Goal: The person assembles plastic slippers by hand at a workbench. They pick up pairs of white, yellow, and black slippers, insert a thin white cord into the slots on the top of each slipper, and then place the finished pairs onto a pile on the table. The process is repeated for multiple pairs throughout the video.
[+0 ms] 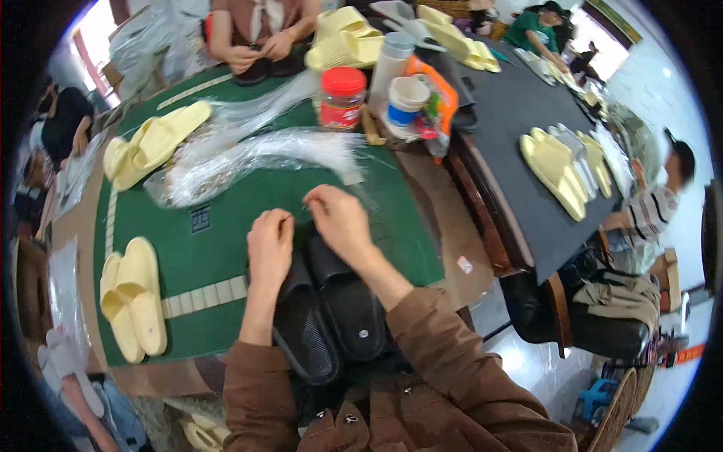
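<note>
A pair of black slide slippers (360, 316) lies close to my body at the table's near edge, soles toward me. Over their far ends, my left hand (269, 242) is closed, with thumb and fingertips pressed together. My right hand (339, 218) pinches beside it, a little farther off and to the right. Something thin and dark shows at the right fingertips, too small to name; whatever the left fingers hold is hidden. Beyond both hands lies a bundle of thin clear plastic strands (260, 162) in film.
Cream slippers (134, 297) lie on the green table mat (203, 256) at left, with another pair (154, 143) farther back. A red-lidded jar (341, 102) and a white cup (407, 102) stand ahead. Across the table a person handles dark slippers. A dark table (527, 166) at right bears more slippers.
</note>
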Available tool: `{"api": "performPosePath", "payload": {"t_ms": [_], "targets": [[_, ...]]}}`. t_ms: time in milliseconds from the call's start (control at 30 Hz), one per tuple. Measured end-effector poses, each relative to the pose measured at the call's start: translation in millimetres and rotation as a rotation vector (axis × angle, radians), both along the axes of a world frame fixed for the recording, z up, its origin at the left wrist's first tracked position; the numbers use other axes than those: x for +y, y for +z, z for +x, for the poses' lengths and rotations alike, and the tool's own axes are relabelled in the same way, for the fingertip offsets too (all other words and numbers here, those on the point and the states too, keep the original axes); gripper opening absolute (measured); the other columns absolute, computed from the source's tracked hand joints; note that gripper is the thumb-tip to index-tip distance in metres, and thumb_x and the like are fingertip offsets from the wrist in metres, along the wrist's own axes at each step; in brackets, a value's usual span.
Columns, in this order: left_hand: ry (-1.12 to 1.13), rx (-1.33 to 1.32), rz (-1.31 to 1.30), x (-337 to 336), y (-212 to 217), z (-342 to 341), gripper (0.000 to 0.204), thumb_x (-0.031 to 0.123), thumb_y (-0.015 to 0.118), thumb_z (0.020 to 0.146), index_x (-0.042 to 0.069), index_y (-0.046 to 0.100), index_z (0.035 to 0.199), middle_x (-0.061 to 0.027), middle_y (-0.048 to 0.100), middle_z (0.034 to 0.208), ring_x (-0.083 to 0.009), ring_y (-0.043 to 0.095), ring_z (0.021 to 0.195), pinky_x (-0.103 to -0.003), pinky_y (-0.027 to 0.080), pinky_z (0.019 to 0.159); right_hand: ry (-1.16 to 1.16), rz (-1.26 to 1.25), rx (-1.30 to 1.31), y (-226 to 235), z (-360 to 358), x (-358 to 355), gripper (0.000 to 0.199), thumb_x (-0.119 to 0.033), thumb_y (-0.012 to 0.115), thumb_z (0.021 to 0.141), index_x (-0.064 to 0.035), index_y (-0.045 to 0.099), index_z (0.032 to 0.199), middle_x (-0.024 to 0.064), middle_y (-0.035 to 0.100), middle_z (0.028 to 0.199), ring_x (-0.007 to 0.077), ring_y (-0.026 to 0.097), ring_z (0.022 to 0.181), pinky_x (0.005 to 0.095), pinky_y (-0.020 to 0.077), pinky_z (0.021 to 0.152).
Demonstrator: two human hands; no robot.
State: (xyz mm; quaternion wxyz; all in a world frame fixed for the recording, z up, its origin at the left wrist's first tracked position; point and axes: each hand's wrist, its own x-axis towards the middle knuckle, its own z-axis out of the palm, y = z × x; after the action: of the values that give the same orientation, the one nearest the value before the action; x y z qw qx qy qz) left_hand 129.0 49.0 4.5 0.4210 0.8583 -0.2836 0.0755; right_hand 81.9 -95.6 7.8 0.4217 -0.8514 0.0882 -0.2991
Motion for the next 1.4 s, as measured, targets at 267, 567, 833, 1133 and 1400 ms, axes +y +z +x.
{"api": "performPosePath", "payload": {"t_ms": [267, 567, 833, 1133, 1400], "targets": [[-0.027, 0.113, -0.057, -5, 4, -7, 0.008, 0.006, 0.058, 0.089, 0.000, 0.061, 0.094, -0.0136, 0.062, 0.080, -0.0246, 0.058, 0.073, -0.035, 0.045, 0.067, -0.019, 0.037, -0.012, 2, -4, 0, 0.010, -0.006, 0.056, 0.086, -0.0044, 0.060, 0.095, 0.0137, 0.063, 0.092, 0.0348, 0.063, 0.078, 0.0423, 0.0497, 0.066], [0.045, 0.034, -0.106, -2, 2, -3, 0.007, 0.005, 0.056, 0.091, -0.001, 0.059, 0.089, -0.0096, 0.057, 0.081, -0.0199, 0.051, 0.068, -0.033, 0.042, 0.063, -0.018, -0.130, -0.028, 17, -27, -26, 0.019, -0.006, 0.053, 0.087, -0.0063, 0.063, 0.103, 0.0135, 0.064, 0.088, 0.0338, 0.065, 0.079, 0.0434, 0.0525, 0.067], [0.032, -0.074, -0.191, -6, 15, -15, 0.006, 0.005, 0.056, 0.093, 0.002, 0.061, 0.091, -0.0063, 0.058, 0.086, -0.0180, 0.051, 0.071, -0.032, 0.043, 0.067, -0.735, -0.437, 0.058, 110, -202, -211, 0.022, -0.017, 0.045, 0.097, -0.0097, 0.065, 0.101, 0.0114, 0.066, 0.091, 0.0277, 0.065, 0.078, 0.0385, 0.0496, 0.067], [-0.004, -0.052, -0.100, -13, 15, -21, 0.004, 0.004, 0.057, 0.091, 0.003, 0.060, 0.089, -0.0064, 0.058, 0.085, -0.0201, 0.051, 0.074, -0.034, 0.043, 0.071, -0.981, -0.529, 0.446, 71, -267, -460, 0.036, -0.032, 0.057, 0.086, -0.0147, 0.065, 0.117, 0.0123, 0.059, 0.125, 0.0329, 0.058, 0.112, 0.0414, 0.0447, 0.095], [-0.009, 0.122, -0.104, -10, 5, -17, 0.006, 0.005, 0.056, 0.090, 0.000, 0.059, 0.087, -0.0063, 0.054, 0.075, -0.0163, 0.047, 0.066, -0.031, 0.040, 0.063, -0.870, -0.504, 0.696, 92, -224, -452, 0.041, -0.030, 0.055, 0.081, -0.0116, 0.061, 0.116, 0.0176, 0.062, 0.117, 0.0358, 0.060, 0.106, 0.0455, 0.0464, 0.089]]}}
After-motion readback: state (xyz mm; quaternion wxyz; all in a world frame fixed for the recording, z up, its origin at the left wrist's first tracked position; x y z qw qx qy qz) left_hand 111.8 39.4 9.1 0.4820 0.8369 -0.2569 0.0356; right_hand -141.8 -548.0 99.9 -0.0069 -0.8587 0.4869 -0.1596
